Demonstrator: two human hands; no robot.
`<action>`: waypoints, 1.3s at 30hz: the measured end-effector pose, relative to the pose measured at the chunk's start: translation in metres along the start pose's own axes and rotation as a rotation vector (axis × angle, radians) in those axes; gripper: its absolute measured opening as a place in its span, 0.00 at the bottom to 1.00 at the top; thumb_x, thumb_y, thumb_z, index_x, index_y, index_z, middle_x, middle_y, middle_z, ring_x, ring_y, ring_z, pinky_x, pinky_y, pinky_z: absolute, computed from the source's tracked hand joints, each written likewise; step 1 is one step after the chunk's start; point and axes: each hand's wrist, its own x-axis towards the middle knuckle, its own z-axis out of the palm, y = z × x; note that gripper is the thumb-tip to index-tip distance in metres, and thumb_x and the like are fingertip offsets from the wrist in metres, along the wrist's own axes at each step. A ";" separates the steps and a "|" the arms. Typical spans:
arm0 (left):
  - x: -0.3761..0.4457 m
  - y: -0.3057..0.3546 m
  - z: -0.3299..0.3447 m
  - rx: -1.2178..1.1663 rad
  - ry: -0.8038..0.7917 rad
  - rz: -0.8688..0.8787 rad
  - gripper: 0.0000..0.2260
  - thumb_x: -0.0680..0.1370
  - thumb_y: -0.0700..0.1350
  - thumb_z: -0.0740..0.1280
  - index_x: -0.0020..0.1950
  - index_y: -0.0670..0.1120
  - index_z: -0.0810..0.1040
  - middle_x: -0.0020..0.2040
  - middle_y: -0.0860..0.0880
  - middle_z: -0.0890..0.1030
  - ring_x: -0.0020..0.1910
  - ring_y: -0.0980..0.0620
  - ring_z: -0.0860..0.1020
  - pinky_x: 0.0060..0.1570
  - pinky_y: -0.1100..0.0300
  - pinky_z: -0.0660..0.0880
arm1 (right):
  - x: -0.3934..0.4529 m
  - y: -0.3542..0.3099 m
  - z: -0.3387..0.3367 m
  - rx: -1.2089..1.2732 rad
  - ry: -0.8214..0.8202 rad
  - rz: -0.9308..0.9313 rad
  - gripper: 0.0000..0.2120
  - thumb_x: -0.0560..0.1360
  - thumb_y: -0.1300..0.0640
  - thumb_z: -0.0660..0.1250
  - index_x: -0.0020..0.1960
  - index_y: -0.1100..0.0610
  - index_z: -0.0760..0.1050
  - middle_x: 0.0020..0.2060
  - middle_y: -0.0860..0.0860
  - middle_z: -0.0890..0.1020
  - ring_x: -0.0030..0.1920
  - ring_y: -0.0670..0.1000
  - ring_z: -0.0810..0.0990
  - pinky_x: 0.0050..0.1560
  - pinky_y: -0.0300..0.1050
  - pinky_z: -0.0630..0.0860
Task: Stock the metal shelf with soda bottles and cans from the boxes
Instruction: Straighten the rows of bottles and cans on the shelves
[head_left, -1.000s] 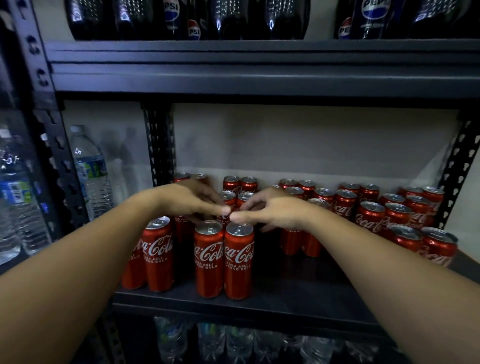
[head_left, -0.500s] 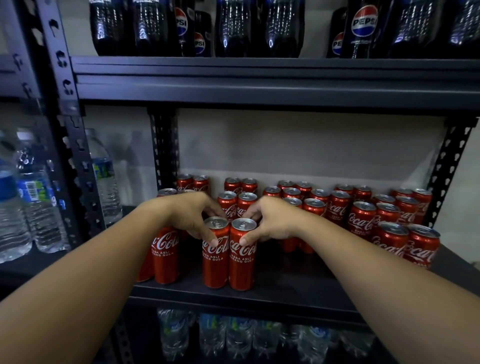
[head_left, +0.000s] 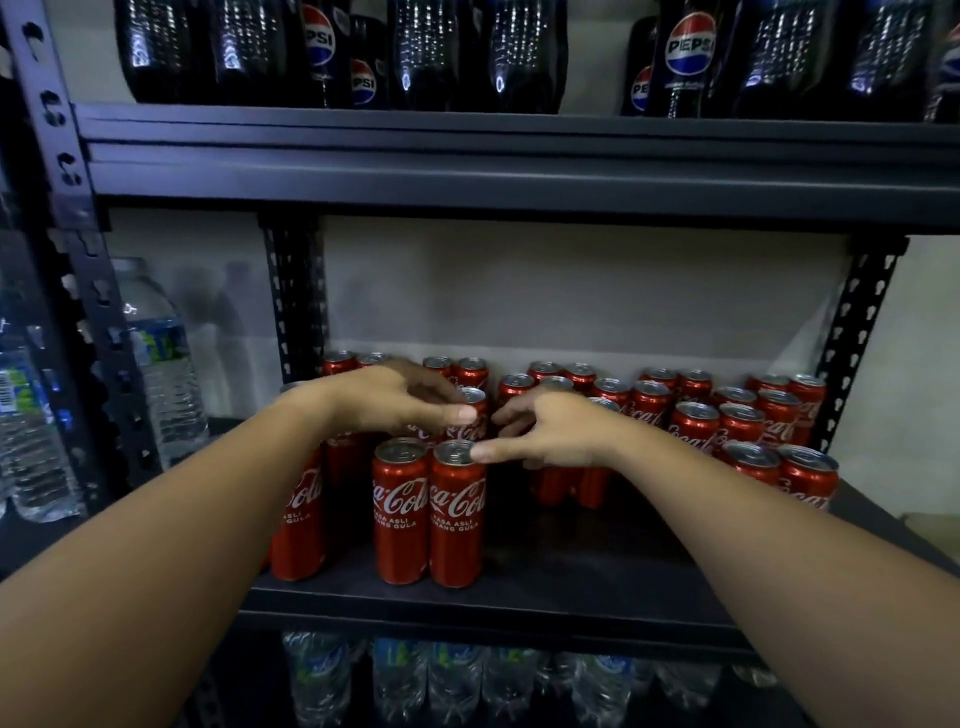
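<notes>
Having released the two front cans (head_left: 430, 512) (now upright on the shelf (head_left: 519, 597)), your hands (head_left: 395, 400) hover empty, fingers relaxed; fetch more stock.

There is a single view, from a wide-angle camera worn on the person's head, facing forward and slightly down into the middle tier of the metal shelf (head_left: 498, 603), close enough that both forearms run in from the bottom corners at 7 and 5 o'clock toward the centre. The Coca-Cola cans (head_left: 428, 514) stand near the centre, the Pepsi bottles (head_left: 685, 57) are cut off at 12 o'clock, and the water bottles (head_left: 156, 364) lie at 9 o'clock. The lens bends the shelf uprights at the edges; no second view shares the scene.
</notes>
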 end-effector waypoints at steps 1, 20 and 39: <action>0.006 0.005 0.003 0.024 0.028 0.016 0.29 0.66 0.71 0.71 0.64 0.61 0.81 0.56 0.63 0.82 0.57 0.63 0.79 0.59 0.60 0.76 | -0.003 0.006 -0.006 0.022 0.044 0.022 0.38 0.65 0.29 0.74 0.66 0.52 0.78 0.58 0.52 0.83 0.53 0.50 0.84 0.52 0.47 0.84; 0.156 0.061 0.088 0.359 0.013 -0.053 0.24 0.81 0.54 0.69 0.71 0.41 0.73 0.69 0.41 0.77 0.66 0.42 0.76 0.63 0.52 0.72 | 0.018 0.109 -0.059 -0.245 0.272 0.206 0.30 0.81 0.49 0.68 0.78 0.57 0.64 0.74 0.54 0.72 0.72 0.56 0.72 0.67 0.45 0.69; 0.117 0.068 0.081 0.243 -0.105 -0.038 0.18 0.79 0.54 0.72 0.65 0.47 0.80 0.59 0.49 0.84 0.50 0.50 0.84 0.63 0.48 0.78 | -0.009 0.107 -0.060 0.017 0.236 0.250 0.22 0.75 0.53 0.75 0.67 0.57 0.75 0.55 0.50 0.78 0.54 0.51 0.77 0.47 0.46 0.83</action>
